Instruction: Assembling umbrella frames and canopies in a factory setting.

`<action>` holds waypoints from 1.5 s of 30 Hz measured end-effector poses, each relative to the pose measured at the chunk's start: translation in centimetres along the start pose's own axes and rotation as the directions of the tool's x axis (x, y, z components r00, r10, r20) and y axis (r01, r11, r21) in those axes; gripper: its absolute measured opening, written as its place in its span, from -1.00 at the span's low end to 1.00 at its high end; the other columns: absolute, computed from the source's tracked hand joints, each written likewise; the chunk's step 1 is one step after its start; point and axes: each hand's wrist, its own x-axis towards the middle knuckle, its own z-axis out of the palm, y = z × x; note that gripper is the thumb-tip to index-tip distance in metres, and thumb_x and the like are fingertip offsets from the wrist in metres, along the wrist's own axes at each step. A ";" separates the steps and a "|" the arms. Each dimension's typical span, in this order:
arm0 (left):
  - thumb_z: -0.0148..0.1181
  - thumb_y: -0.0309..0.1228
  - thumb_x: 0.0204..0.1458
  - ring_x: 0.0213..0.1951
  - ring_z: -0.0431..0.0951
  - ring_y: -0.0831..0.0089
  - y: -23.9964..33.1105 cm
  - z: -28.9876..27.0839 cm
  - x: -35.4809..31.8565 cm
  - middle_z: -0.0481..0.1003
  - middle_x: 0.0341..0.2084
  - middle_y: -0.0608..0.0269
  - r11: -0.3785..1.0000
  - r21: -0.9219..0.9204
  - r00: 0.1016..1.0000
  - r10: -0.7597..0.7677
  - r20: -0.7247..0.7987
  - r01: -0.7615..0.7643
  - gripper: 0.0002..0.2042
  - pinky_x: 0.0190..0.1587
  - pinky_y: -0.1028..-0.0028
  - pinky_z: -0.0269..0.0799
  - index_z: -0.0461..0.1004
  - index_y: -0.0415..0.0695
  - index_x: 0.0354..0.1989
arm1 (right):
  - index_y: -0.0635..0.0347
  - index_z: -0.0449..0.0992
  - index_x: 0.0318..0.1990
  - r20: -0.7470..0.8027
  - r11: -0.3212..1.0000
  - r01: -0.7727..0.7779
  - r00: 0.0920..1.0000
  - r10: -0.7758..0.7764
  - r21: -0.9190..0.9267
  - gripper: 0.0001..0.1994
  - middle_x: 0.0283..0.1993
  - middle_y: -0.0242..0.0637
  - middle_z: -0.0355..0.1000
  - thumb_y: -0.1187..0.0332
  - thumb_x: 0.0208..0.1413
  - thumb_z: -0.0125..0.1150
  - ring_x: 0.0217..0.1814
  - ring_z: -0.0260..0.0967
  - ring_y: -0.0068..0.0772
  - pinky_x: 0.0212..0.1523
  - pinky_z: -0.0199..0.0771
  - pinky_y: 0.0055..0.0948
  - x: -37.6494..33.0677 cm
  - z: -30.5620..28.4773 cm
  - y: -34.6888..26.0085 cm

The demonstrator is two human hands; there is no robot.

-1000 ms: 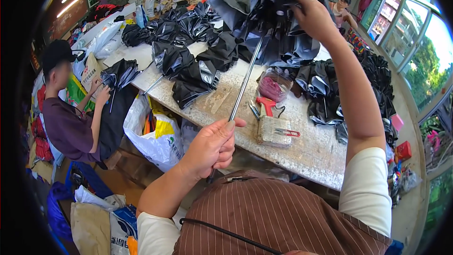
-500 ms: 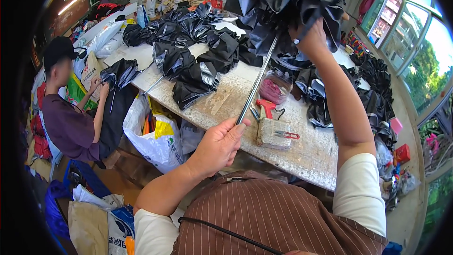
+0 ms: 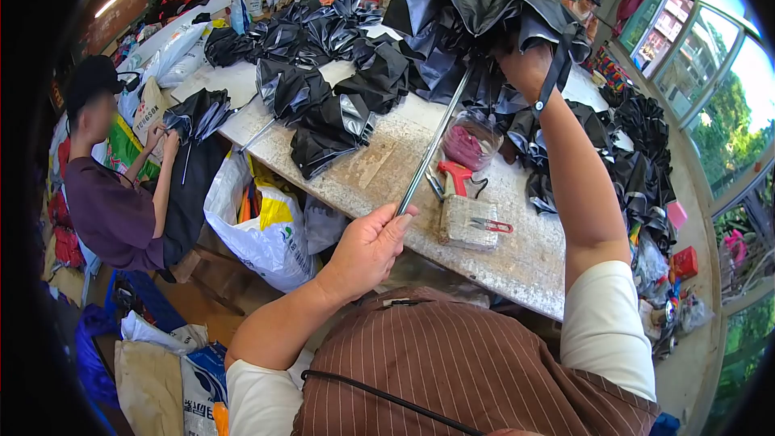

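Note:
I hold a black umbrella [image 3: 476,16] up over the worktable [image 3: 525,258]. My left hand [image 3: 367,246] grips the lower end of its metal shaft [image 3: 432,145], near the table's front edge. My right hand [image 3: 529,64] is raised into the folded black canopy and grips it near the top of the shaft, with a black strap hanging by the wrist. Under the shaft on the table lie a red-handled tool [image 3: 454,178], a clear tub of red parts [image 3: 470,141] and a grey block with small red scissors [image 3: 468,222].
Many black folded umbrellas [image 3: 323,73] cover the table's far part and right side [image 3: 638,161]. A person in a dark cap [image 3: 105,186] sits at left handling an umbrella. Another person [image 3: 585,4] is at the far end. White bags [image 3: 258,226] sit under the table.
The umbrella has tilted and come closer to me. My right hand has moved down and left with the canopy, while my left hand keeps its grip on the shaft's end.

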 end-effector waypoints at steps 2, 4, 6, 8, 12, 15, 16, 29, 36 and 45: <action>-0.09 -0.32 0.18 -0.76 -0.04 0.76 -0.2 -0.7 0.0 0.11 -0.74 0.51 1.000 -0.003 1.000 0.004 -0.022 -0.004 -0.77 -0.75 0.72 -0.17 0.31 -0.13 -0.07 | 0.23 0.45 -0.22 0.119 0.980 -0.022 0.993 -0.001 0.199 -0.73 -0.28 -0.14 0.44 0.25 -0.02 0.15 -0.31 0.37 -0.12 -0.27 0.39 -0.28 -0.1 -1.1 -0.7; -0.08 -0.34 0.17 -0.73 0.02 0.74 -0.5 -1.4 0.3 0.17 -0.71 0.48 1.000 0.003 0.999 0.014 -0.034 -0.014 -0.78 -0.73 0.71 -0.12 0.34 -0.14 -0.08 | 0.24 0.46 -0.25 0.331 0.838 -0.141 0.942 -0.050 0.528 -0.77 -0.32 -0.19 0.44 0.29 0.00 0.16 -0.35 0.38 -0.26 -0.29 0.39 -0.36 -0.2 -3.9 -1.3; -0.08 -0.34 0.16 -0.72 0.05 0.74 -0.7 -1.7 0.5 0.20 -0.70 0.46 1.000 0.006 0.999 0.016 -0.040 -0.016 -0.78 -0.72 0.71 -0.10 0.35 -0.14 -0.08 | 0.25 0.46 -0.26 0.425 0.723 -0.228 0.900 -0.101 0.653 -0.79 -0.34 -0.22 0.44 0.31 0.01 0.16 -0.37 0.38 -0.33 -0.30 0.39 -0.40 -0.4 -5.0 -1.2; -0.08 -0.35 0.16 -0.70 0.08 0.72 -0.7 -1.9 0.6 0.22 -0.69 0.45 0.999 0.033 0.998 0.032 -0.061 -0.030 -0.78 -0.69 0.70 -0.05 0.36 -0.16 -0.09 | 0.26 0.46 -0.26 0.542 0.585 -0.384 0.833 -0.114 0.714 -0.81 -0.34 -0.26 0.43 0.35 0.01 0.17 -0.35 0.35 -0.46 -0.33 0.38 -0.48 -0.6 -5.5 -0.9; -0.08 -0.36 0.16 -0.67 0.13 0.69 -1.1 -2.1 1.0 0.25 -0.67 0.43 0.992 0.105 0.992 0.074 -0.098 -0.064 -0.79 -0.65 0.68 0.03 0.37 -0.18 -0.11 | 0.28 0.45 -0.26 0.682 0.410 -0.563 0.687 -0.251 0.718 -0.83 -0.33 -0.29 0.42 0.39 0.02 0.17 -0.35 0.33 -0.59 -0.38 0.35 -0.59 -1.9 -7.6 -1.3; -0.08 -0.38 0.15 -0.64 0.18 0.64 -1.4 -2.3 1.5 0.27 -0.65 0.40 0.960 0.245 0.976 0.170 -0.139 -0.132 -0.79 -0.60 0.62 0.12 0.37 -0.20 -0.12 | 0.33 0.43 -0.27 0.715 0.369 -0.636 0.455 -0.531 0.678 -0.80 -0.33 -0.29 0.42 0.37 0.02 0.18 -0.39 0.33 -0.62 -0.44 0.33 -0.64 -3.3 -10.1 -2.6; -0.08 -0.38 0.15 -0.64 0.18 0.64 -1.5 -2.4 1.7 0.27 -0.65 0.40 0.960 0.246 0.976 0.169 -0.138 -0.131 -0.79 -0.60 0.62 0.12 0.37 -0.20 -0.12 | 0.33 0.43 -0.27 0.716 0.368 -0.637 0.455 -0.530 0.678 -0.80 -0.33 -0.29 0.42 0.37 0.02 0.18 -0.39 0.33 -0.62 -0.44 0.33 -0.64 -3.4 -10.4 -3.0; -0.03 -0.49 0.04 -0.60 0.39 0.18 -2.5 -1.2 2.5 0.44 -0.58 0.05 0.515 0.815 0.823 0.562 -0.086 -0.267 -0.74 -0.51 0.34 0.26 0.34 -0.26 -0.08 | 0.30 0.44 -0.23 0.434 0.906 -0.288 0.891 0.135 0.310 -0.72 -0.49 -0.28 0.42 0.24 0.03 0.13 -0.59 0.30 -0.47 -0.56 0.27 -0.55 -1.7 -4.4 -3.6; -0.02 -0.50 0.01 -0.59 0.41 0.07 -3.4 -1.1 2.5 0.45 -0.57 -0.01 0.421 0.855 0.758 0.651 -0.052 -0.303 -0.70 -0.51 0.28 0.28 0.34 -0.26 -0.05 | 0.24 0.45 -0.30 -0.033 0.824 -0.175 0.973 0.228 0.539 -0.71 -0.58 -0.34 0.36 0.17 0.00 0.18 -0.67 0.17 -0.51 -0.59 0.21 -0.57 -2.7 1.7 0.1; -0.02 -0.49 0.03 -0.63 0.35 0.23 -2.9 -2.7 2.4 0.45 -0.58 0.04 0.632 0.741 0.874 0.468 -0.133 -0.226 -0.70 -0.52 0.36 0.25 0.35 -0.30 -0.04 | 0.23 0.46 -0.29 0.644 0.332 -0.699 0.714 0.275 0.633 -0.75 -0.50 -0.37 0.34 0.21 0.05 0.17 -0.57 0.17 -0.57 -0.56 0.19 -0.64 -4.0 -5.0 -3.5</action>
